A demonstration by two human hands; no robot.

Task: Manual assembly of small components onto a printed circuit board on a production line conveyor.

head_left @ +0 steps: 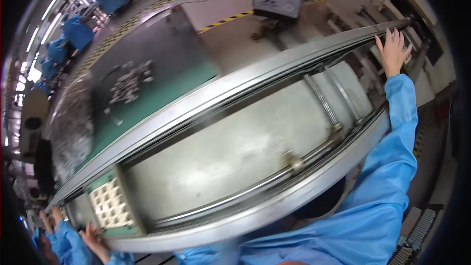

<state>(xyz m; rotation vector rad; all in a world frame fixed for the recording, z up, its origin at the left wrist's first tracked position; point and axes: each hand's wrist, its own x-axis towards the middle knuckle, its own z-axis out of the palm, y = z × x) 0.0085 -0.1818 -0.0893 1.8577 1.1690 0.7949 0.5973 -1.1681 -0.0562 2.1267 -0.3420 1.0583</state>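
- My right grip is spread wide with nothing visible between the fingers, over the right end of the long metal frame; I can't tell how firmly it touches.
- My left grip is small and blurred at the other end; its fingers look parted, but I can't tell whether they pinch anything.
- The green-edged panel sits between the rails, just ahead of my left grip and a little to its right, well apart from my right grip.
- If the panel slid toward my left grip, a fingertip could be caught between it and the rail.
- A co-worker's hands are just past my left grip; if we moved out of step, we could jostle each other or knock the panel askew.
- Below my right grip, toward me, lie the coiled screw and then the shiny rod; a sleeve dropped low could snag there.
- The panel looks flat and roughly square, its pale middle set with rows of darker rounded shapes; blur hides whether those are hollows or pieces.
- Between my two grips, the frame's smooth grey bed shows a soft shine and a few dark specks, with pale metal rails along both long sides.
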